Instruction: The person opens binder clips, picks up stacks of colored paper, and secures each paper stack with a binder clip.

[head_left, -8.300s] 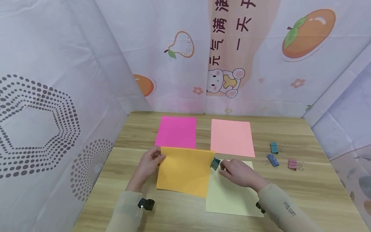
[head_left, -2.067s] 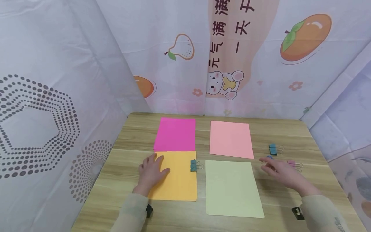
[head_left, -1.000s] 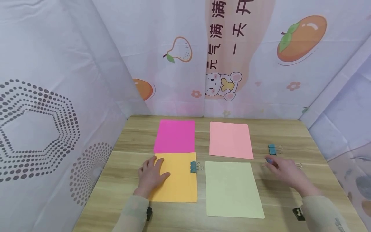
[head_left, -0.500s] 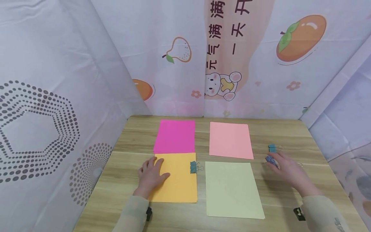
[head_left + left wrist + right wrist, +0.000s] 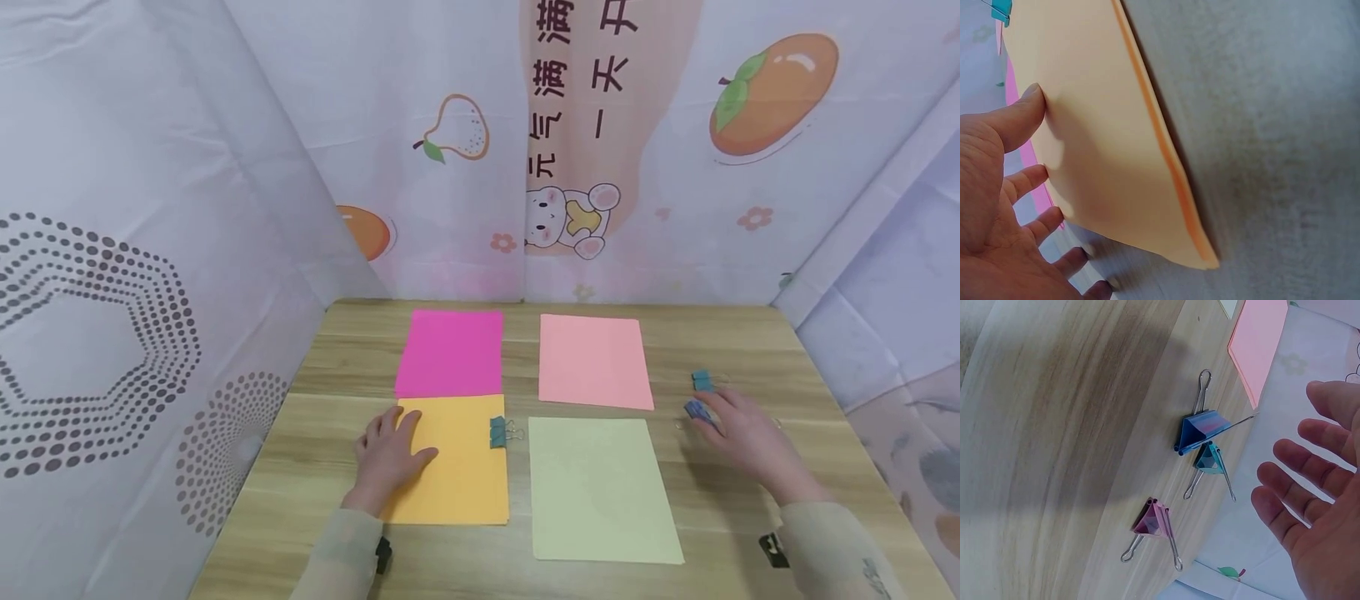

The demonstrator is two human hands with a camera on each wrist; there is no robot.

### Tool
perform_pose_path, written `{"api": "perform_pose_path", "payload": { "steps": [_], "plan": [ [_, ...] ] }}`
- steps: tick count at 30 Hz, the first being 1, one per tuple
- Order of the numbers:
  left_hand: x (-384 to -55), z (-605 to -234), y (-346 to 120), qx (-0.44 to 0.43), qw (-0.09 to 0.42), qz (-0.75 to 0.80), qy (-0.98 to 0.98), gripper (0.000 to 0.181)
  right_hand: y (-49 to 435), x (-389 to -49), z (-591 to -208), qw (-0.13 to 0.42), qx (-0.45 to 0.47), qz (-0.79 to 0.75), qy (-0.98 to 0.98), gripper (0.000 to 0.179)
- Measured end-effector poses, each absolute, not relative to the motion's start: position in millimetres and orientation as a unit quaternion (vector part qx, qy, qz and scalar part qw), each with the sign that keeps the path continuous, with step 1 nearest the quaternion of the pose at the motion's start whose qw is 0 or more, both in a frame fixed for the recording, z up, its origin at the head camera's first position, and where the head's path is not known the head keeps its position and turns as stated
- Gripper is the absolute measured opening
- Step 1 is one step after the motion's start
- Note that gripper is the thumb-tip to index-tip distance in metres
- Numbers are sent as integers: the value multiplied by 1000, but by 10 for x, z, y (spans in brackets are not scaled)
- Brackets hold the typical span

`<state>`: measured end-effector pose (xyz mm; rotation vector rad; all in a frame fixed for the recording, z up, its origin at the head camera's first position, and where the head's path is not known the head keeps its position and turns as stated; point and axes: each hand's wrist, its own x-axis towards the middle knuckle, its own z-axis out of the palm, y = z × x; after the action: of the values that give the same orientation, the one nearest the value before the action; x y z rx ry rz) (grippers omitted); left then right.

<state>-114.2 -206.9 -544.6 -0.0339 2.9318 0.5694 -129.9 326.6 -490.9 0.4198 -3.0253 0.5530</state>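
My left hand (image 5: 386, 457) rests on the left side of the orange paper stack (image 5: 468, 483), thumb and fingers spread. A teal binder clip (image 5: 498, 432) sits on the stack's right edge, its wire handles pointing right. At the right, my right hand (image 5: 750, 442) hovers with loosely extended fingers over a blue binder clip (image 5: 1204, 428). The right wrist view shows a gap between the fingers and this clip. Another teal binder clip (image 5: 1210, 459) and a pink binder clip (image 5: 1151, 520) lie close by; the hand hides the pink one in the head view.
Magenta paper (image 5: 452, 354) lies behind the orange stack. Salmon-pink paper (image 5: 595, 361) is at the back centre, with pale yellow-green paper (image 5: 603, 492) in front of it. Printed curtains (image 5: 465, 250) hang along the wooden table's (image 5: 337, 358) back and sides.
Earlier, both hands held the orange paper raised, the right one with the teal clip at its edge. Now the stack lies flat, clipped, and my right hand is over at the loose clips.
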Motion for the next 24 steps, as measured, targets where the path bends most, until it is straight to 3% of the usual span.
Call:
{"api": "perform_pose_path", "payload": {
  "steps": [24],
  "plan": [
    [-1130,-5415,-2084,-11,78,205,976,70,3262,-1274,-4884,10,115,174,-978,45]
  ]
}}
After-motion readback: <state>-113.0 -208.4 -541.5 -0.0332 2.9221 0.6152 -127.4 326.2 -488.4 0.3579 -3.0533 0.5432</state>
